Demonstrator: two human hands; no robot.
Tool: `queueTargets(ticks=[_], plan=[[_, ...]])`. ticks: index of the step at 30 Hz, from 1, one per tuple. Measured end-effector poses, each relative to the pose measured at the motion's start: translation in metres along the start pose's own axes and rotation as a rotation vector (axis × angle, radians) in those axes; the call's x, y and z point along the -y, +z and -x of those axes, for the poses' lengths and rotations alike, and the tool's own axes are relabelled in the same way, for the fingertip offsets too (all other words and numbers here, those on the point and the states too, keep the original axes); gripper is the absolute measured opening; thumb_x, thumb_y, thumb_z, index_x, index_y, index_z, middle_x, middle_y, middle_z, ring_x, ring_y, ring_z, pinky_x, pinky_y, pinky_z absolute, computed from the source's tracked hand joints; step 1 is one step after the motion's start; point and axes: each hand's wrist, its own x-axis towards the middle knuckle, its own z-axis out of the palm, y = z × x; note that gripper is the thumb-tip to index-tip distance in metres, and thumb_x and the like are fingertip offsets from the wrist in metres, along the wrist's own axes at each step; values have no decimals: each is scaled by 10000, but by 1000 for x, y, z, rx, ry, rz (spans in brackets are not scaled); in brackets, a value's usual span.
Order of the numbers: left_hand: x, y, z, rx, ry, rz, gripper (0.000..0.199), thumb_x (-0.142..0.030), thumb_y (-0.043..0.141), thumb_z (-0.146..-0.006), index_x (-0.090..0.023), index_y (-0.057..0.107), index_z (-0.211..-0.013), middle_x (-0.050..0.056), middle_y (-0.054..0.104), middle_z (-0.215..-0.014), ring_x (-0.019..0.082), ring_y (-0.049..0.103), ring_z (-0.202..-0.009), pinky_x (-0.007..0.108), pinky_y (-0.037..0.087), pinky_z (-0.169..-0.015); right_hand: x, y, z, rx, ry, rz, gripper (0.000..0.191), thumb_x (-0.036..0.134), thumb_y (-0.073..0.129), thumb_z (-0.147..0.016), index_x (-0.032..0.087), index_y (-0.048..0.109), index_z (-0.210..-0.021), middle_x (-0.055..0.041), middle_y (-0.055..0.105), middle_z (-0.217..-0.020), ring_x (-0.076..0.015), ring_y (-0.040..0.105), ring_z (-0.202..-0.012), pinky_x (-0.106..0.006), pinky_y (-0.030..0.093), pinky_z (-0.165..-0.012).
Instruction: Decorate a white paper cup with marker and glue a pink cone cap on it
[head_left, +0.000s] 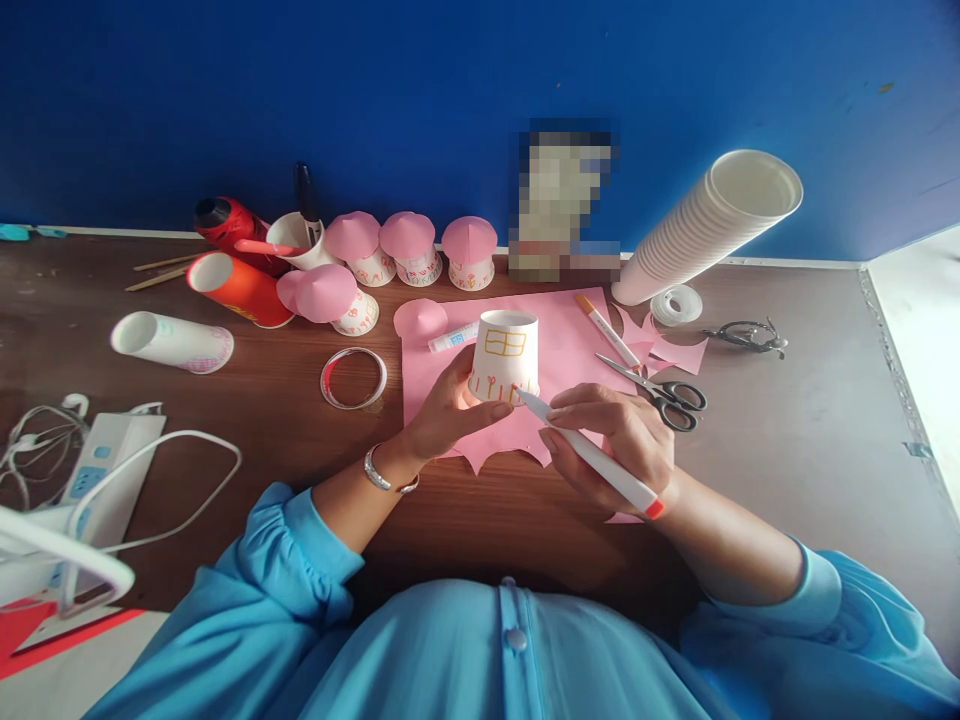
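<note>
Left grip (448,408): wrapped around a white paper cup (523,365), held narrower end up above a pink sheet (574,345); the cup's wall bears a yellow window outline over a row of small red and yellow marks. Right grip (634,440): clasping a white marker (604,465), its tip at the cup's lower wall. Scissors (651,388) lie just beside the right grip; pink-roofed cups (409,238) stand on the surface (450,520) beyond the left.
</note>
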Motion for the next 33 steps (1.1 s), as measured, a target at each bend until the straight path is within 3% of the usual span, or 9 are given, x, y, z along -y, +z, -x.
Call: queueTargets(ticks=[28,33], plan=[[0,0,0,-6,-10,-6,537,-434,931,-792,-260,688,-1239,61,728,-1136,254,673,-1039,427,573,-931,-1,-2,0,27,-21,27,243,14,693,-890,184,631,-1052,-36,730,-776,-169,722,-622,-263,575,-516],[2,-2,-1,5,12,-4,519,-415,921,-809,-264,695,-1252,61,721,-1159,257,670,-1064,421,568,-946,0,-2,0,28,-4,19,224,34,677,-927,213,640,-1056,-2,706,-774,-160,713,-615,-265,575,-500]])
